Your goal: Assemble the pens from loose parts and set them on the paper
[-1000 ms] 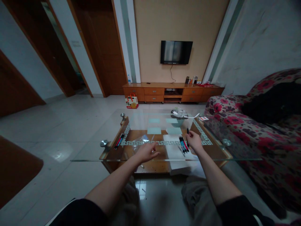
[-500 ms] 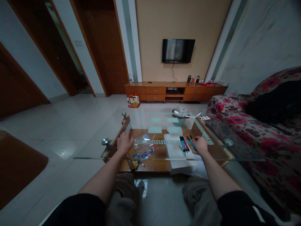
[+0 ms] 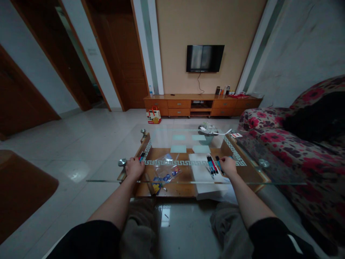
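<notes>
On the glass coffee table (image 3: 107, 172), my left hand (image 3: 134, 168) is curled at the left side. Its fingertips close on a dark-and-blue pen (image 3: 142, 156), whose far end sticks out up and to the right; the rest is hidden. At the right, my right hand (image 3: 228, 166) pinches a black-and-blue pen (image 3: 218, 160) close to the tabletop. Just left of that hand lies a row of several pens (image 3: 211, 165) with black, blue and red parts. A clear plastic bag (image 3: 165, 165) with blue round marks lies between my hands.
Under the glass, a white box-like stack (image 3: 206, 191) and a blue-yellow packet (image 3: 156, 187) rest on the wooden shelf (image 3: 178, 191). A basket with plastic in it (image 3: 207, 136) is beyond. A card (image 3: 236, 135) lies far right, near the floral sofa (image 3: 272, 126).
My left hand has moved left and slightly back, bringing a pen at its fingertips into view. My right hand has shifted only slightly, and just one pen now shows by its fingers.
</notes>
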The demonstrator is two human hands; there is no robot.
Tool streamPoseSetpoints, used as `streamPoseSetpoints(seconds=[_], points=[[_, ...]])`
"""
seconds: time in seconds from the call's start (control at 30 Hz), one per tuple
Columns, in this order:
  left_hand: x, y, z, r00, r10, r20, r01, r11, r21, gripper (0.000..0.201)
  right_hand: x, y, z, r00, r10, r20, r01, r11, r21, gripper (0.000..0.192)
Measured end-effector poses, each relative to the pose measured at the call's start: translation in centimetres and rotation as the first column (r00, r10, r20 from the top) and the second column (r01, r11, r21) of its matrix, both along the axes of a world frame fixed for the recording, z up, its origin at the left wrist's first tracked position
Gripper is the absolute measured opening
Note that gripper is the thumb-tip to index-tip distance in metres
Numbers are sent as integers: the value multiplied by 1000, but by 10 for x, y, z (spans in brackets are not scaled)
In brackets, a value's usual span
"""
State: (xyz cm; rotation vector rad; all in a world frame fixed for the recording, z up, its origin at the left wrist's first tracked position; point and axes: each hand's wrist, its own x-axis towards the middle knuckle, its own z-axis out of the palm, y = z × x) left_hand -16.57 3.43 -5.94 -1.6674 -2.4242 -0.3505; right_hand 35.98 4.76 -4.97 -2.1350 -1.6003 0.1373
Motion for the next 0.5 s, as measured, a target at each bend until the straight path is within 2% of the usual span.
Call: streamPoseSetpoints(seconds=[0.3, 0.5], points=[[1, 9, 2, 997, -64, 44, 65, 998, -12, 34, -6, 0, 3, 999, -14, 44, 17, 997, -72, 22], [5, 6, 7, 992, -69, 105, 69, 998, 9, 33, -7, -1, 4, 999, -12, 46, 15, 998, -61, 24]])
